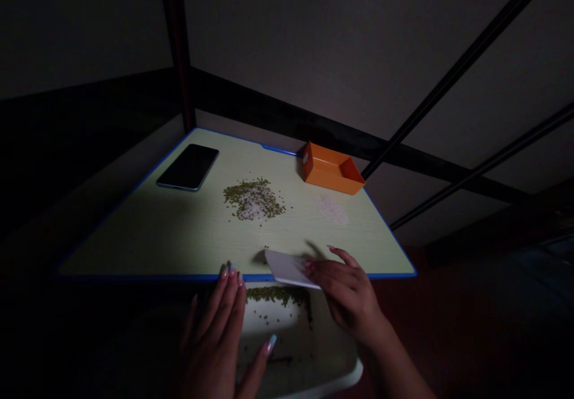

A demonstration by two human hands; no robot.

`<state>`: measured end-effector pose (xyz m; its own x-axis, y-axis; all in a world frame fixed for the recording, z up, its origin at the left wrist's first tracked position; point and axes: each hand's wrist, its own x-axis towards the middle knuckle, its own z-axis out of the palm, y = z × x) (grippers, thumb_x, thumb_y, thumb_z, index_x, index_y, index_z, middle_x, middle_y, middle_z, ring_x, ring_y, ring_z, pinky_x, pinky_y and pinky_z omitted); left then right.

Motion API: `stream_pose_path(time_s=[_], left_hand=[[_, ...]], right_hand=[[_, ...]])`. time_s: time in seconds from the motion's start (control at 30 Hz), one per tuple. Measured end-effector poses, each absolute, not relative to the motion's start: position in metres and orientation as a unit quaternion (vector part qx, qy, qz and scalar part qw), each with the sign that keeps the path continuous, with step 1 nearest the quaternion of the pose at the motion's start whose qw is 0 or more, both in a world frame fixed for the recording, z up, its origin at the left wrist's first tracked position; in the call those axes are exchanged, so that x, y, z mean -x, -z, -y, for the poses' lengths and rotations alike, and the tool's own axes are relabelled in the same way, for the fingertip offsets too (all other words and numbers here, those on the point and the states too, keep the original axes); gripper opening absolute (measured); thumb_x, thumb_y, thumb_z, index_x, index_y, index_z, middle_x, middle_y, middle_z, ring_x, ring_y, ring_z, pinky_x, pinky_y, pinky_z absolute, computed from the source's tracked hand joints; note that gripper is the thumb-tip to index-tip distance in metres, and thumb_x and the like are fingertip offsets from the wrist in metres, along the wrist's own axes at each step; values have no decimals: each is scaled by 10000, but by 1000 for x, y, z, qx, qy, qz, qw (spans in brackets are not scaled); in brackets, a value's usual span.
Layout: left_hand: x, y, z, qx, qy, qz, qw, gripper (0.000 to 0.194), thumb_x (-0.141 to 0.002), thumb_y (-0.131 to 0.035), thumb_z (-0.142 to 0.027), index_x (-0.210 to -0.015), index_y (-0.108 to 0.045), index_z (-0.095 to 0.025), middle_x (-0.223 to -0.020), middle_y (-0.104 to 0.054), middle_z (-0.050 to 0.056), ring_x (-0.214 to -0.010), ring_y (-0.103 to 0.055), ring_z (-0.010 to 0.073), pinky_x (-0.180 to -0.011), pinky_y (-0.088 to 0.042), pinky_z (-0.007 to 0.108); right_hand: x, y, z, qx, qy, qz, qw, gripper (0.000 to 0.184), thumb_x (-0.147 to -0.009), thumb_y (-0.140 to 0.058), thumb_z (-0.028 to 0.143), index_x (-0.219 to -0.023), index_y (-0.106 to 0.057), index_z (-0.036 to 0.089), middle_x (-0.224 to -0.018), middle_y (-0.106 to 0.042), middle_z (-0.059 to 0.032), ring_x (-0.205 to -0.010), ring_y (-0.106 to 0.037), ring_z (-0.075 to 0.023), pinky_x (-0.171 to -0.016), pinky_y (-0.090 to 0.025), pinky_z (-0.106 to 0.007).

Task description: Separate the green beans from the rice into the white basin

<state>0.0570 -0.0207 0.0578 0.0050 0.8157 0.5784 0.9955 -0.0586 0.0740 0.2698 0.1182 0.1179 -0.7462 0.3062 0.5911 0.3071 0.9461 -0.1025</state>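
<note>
My right hand [347, 288] pinches a thin white card [287, 267], held tilted over the table's near edge. My left hand [222, 327] is at that edge further left, its fingers stretched out and its thumb apart, holding nothing. Below the edge, between my hands, is a white tub [332, 381] with green grains [275, 294] along its far side. On the pale tabletop [179, 237] lies a mixed pile of green and white grains [255, 198]. A smaller patch of white grains [332, 209] lies to its right.
An orange open box [334, 182] stands at the table's back right. A dark-screened phone or tablet [189, 167] lies at the back left. The table has a blue rim [156, 278], and a wall [287, 46] rises behind it. The room is dim.
</note>
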Motion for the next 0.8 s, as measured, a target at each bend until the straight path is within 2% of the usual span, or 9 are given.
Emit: stream_pose_path(time_s=[0.37,0.63,0.8], left_hand=[[-58,-56,21,682,250,660,192,760,-867,-466,-465,-1488,-276,-70,-1501,-466,190,-1385,-461,315,-927,-549,515],[-58,-55,21,680,248,667,177,785,-864,-478,-465,-1512,-226,-100,-1515,-454,174,-1398,-444,310,-948,-531,510],[-59,-56,22,674,264,670,163,783,-869,-476,-456,-1526,-199,-133,-1528,-444,152,-1396,-447,305,-963,-523,518]], right_hand=[[-266,-117,-125,169,29,927,335,381,-883,-462,32,-1184,-597,222,-1056,-782,-61,-972,-738,-160,-1066,-427,-427],[-262,-121,-139,156,-16,936,315,364,-907,-471,67,-1181,-625,249,-1098,-773,-59,-1032,-723,-152,-1089,-407,-408],[-270,-125,-139,158,-42,940,300,329,-949,-471,121,-1183,-647,271,-1111,-769,-64,-1072,-711,-166,-1111,-388,-442]])
